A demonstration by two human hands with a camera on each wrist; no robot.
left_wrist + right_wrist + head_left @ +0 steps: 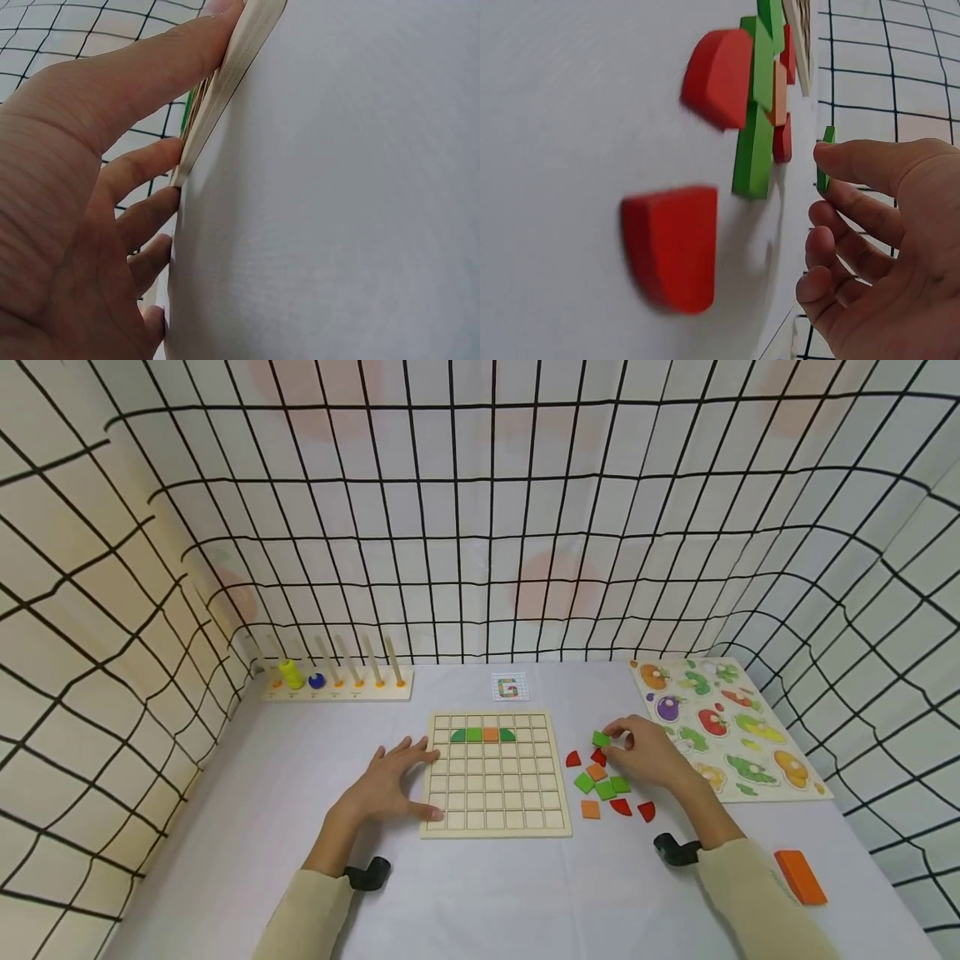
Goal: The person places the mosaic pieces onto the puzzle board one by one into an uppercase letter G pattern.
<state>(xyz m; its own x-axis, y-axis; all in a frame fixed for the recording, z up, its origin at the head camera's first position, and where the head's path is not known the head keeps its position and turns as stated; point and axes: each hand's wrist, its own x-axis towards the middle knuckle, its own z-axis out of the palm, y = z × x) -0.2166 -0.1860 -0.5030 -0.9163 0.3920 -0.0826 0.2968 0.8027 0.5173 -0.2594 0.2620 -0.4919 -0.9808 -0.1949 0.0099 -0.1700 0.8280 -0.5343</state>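
Right grip (637, 750) pinches green square tile (601, 739) at fingertips, lifted just above loose tile pile (604, 785); grid board (495, 774) lies to its left. Left grip (386, 785), fingers flat, presses board's left edge on surface (247, 827).

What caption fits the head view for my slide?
Left hand steadies the grid board while the right hand pinches a green tile above loose tiles.

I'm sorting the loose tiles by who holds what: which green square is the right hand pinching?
The green square at the far end of the pile, lifted between the right hand's thumb and fingers; the other green squares lie flat on the table.
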